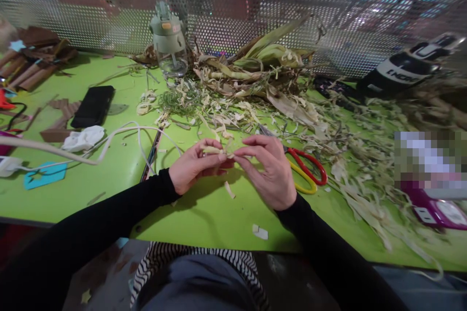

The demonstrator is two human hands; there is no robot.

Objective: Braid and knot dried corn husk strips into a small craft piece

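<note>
My left hand (199, 164) pinches a pale, dry husk piece (211, 149) between thumb and fingers, above the green table (204, 223). Close on its right, my right hand (268, 167) has thumb and fingertips closed on the right end of the same piece. The fingers partly hide its shape. Scissors (308, 167) with red and yellow handles lie just right of my right hand, their blades partly behind it. Small husk scraps (229, 189) lie on the table below my hands.
Shredded husks (226, 107) and larger leaves (270, 58) spread across the back and right. A clear bottle (170, 43) and a black bottle (397, 75) stand behind. Left are a black phone (94, 106), a white cable (120, 131) and brown rolls (31, 70).
</note>
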